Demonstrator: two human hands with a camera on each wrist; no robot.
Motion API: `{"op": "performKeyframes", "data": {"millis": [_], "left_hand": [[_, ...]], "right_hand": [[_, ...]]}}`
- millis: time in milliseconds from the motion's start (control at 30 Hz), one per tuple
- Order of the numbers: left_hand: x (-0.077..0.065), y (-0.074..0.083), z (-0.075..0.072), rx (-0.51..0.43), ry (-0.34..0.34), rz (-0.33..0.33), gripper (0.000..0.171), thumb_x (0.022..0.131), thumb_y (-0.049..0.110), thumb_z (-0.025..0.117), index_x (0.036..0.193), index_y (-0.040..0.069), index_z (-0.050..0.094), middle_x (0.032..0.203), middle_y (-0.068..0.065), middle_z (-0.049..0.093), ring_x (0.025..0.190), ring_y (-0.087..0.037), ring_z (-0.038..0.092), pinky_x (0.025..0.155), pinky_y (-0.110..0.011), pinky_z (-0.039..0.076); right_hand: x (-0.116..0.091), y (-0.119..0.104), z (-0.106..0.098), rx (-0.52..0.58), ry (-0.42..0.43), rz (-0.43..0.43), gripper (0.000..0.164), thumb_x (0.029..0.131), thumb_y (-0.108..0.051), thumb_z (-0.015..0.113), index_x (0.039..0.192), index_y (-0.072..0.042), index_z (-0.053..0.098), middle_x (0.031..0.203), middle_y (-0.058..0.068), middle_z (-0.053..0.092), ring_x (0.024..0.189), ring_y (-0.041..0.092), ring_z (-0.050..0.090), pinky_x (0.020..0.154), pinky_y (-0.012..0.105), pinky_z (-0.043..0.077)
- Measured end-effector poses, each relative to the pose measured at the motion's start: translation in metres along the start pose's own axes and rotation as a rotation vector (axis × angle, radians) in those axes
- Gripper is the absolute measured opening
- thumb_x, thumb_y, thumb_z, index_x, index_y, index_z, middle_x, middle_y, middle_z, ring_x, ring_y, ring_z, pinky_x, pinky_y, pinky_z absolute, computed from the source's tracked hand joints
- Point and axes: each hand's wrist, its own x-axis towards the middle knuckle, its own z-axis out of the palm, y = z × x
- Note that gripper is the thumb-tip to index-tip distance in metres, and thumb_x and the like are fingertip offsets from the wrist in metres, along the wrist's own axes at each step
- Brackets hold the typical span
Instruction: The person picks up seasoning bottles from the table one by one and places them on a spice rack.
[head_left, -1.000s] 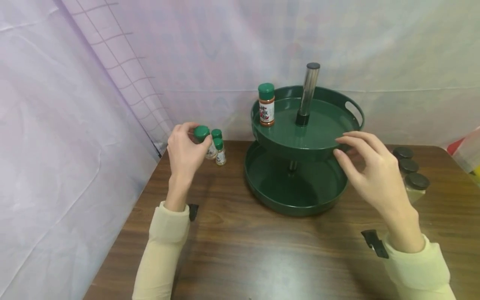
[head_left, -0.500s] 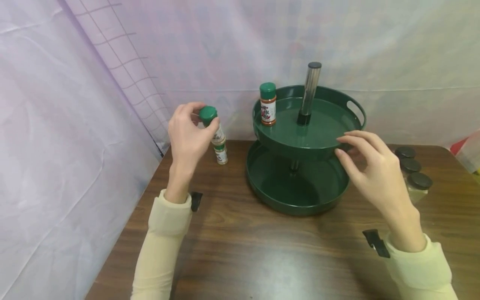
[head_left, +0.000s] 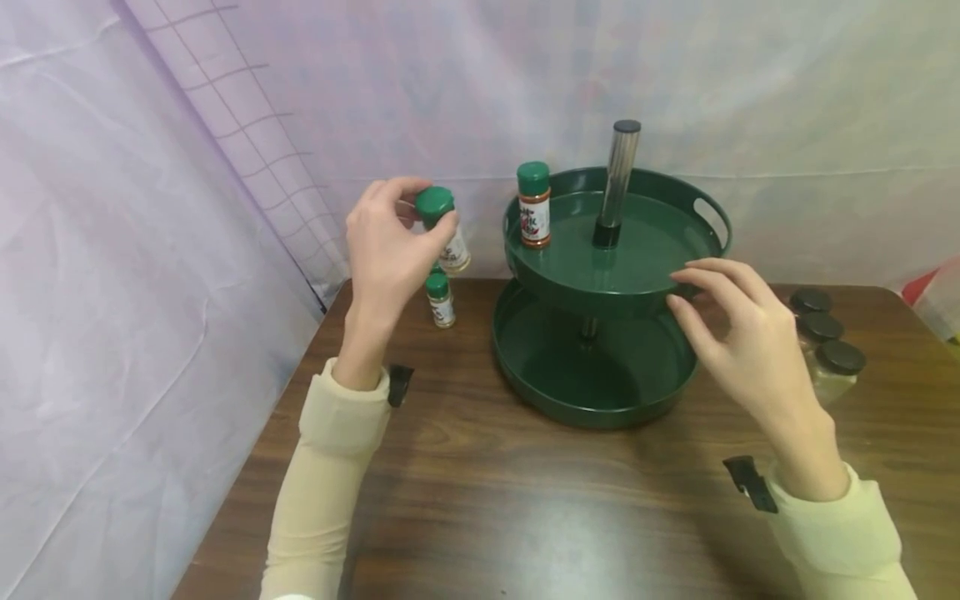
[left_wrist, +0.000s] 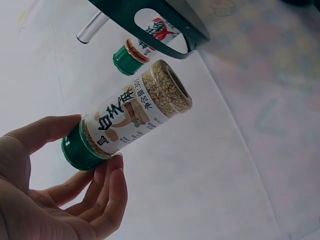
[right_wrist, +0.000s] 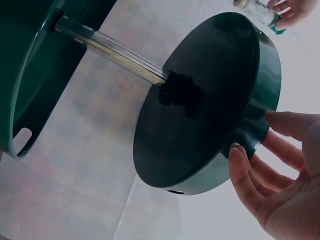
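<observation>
My left hand pinches a spice jar of sesame seeds by its green cap, raised off the table and left of the upper tray. Pale seeds and a white printed label show in the left wrist view. Relaxed fingers of my right hand touch the outer wall of the upper tray at its front right. That tray belongs to a dark green two-tier rack with a metal post. A jar of red spice, also green-capped, stands upright on the upper tier at left.
A small green-capped jar stands on the wooden table below my left hand, another partly hidden behind it. Several black-lidded jars stand beyond my right hand. The lower tray sits beneath the upper one. White curtains hang behind.
My left hand has lifted the sesame jar from beside the small jars, moving up and right toward the rack. My right hand stays at the upper tray's wall.
</observation>
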Motion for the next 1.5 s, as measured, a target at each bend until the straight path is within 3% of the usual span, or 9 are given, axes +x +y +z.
{"op": "performKeyframes", "data": {"millis": [233,467,1000,1233,1500], "left_hand": [[0.007,0.011,0.001,-0.003,-0.057,-0.023,0.032,0.087,0.018,0.076,0.114,0.0,0.072,0.103,-0.014,0.066,0.089,-0.029,0.063,0.084,-0.037,0.047],[0.014,0.02,0.004,-0.016,-0.071,0.011,0.031,0.088,0.018,0.075,0.113,0.0,0.072,0.102,-0.014,0.065,0.09,-0.027,0.062,0.083,-0.036,0.047],[0.028,0.039,0.017,-0.074,-0.154,-0.012,0.034,0.089,0.019,0.075,0.118,0.002,0.071,0.108,-0.013,0.065,0.093,-0.025,0.063,0.082,-0.033,0.049],[0.036,0.037,0.029,-0.102,-0.222,-0.025,0.035,0.09,0.02,0.074,0.12,0.001,0.069,0.109,-0.013,0.065,0.091,-0.022,0.064,0.079,-0.028,0.05],[0.035,0.025,0.04,-0.109,-0.265,-0.023,0.037,0.09,0.02,0.075,0.121,0.0,0.069,0.109,-0.013,0.066,0.089,-0.022,0.066,0.077,-0.03,0.052]], "right_hand": [[0.0,-0.005,0.003,0.011,0.024,0.002,0.032,0.083,0.006,0.079,0.114,0.002,0.072,0.118,0.017,0.065,0.084,0.026,0.065,0.082,0.005,0.035],[-0.002,-0.01,0.009,0.029,0.061,-0.009,0.033,0.08,0.007,0.08,0.112,0.002,0.072,0.116,0.018,0.065,0.081,0.027,0.063,0.079,0.009,0.037],[-0.004,-0.016,0.017,0.01,0.056,-0.022,0.033,0.082,0.002,0.081,0.113,-0.001,0.072,0.117,0.016,0.065,0.082,0.026,0.059,0.076,0.017,0.038],[-0.004,-0.019,0.018,-0.019,0.031,-0.036,0.029,0.086,-0.002,0.078,0.114,0.0,0.071,0.116,0.017,0.064,0.085,0.026,0.059,0.078,0.02,0.041],[-0.003,-0.02,0.022,-0.017,0.003,-0.056,0.028,0.089,-0.004,0.076,0.115,0.001,0.07,0.117,0.019,0.062,0.094,0.029,0.06,0.082,0.015,0.042]]}}
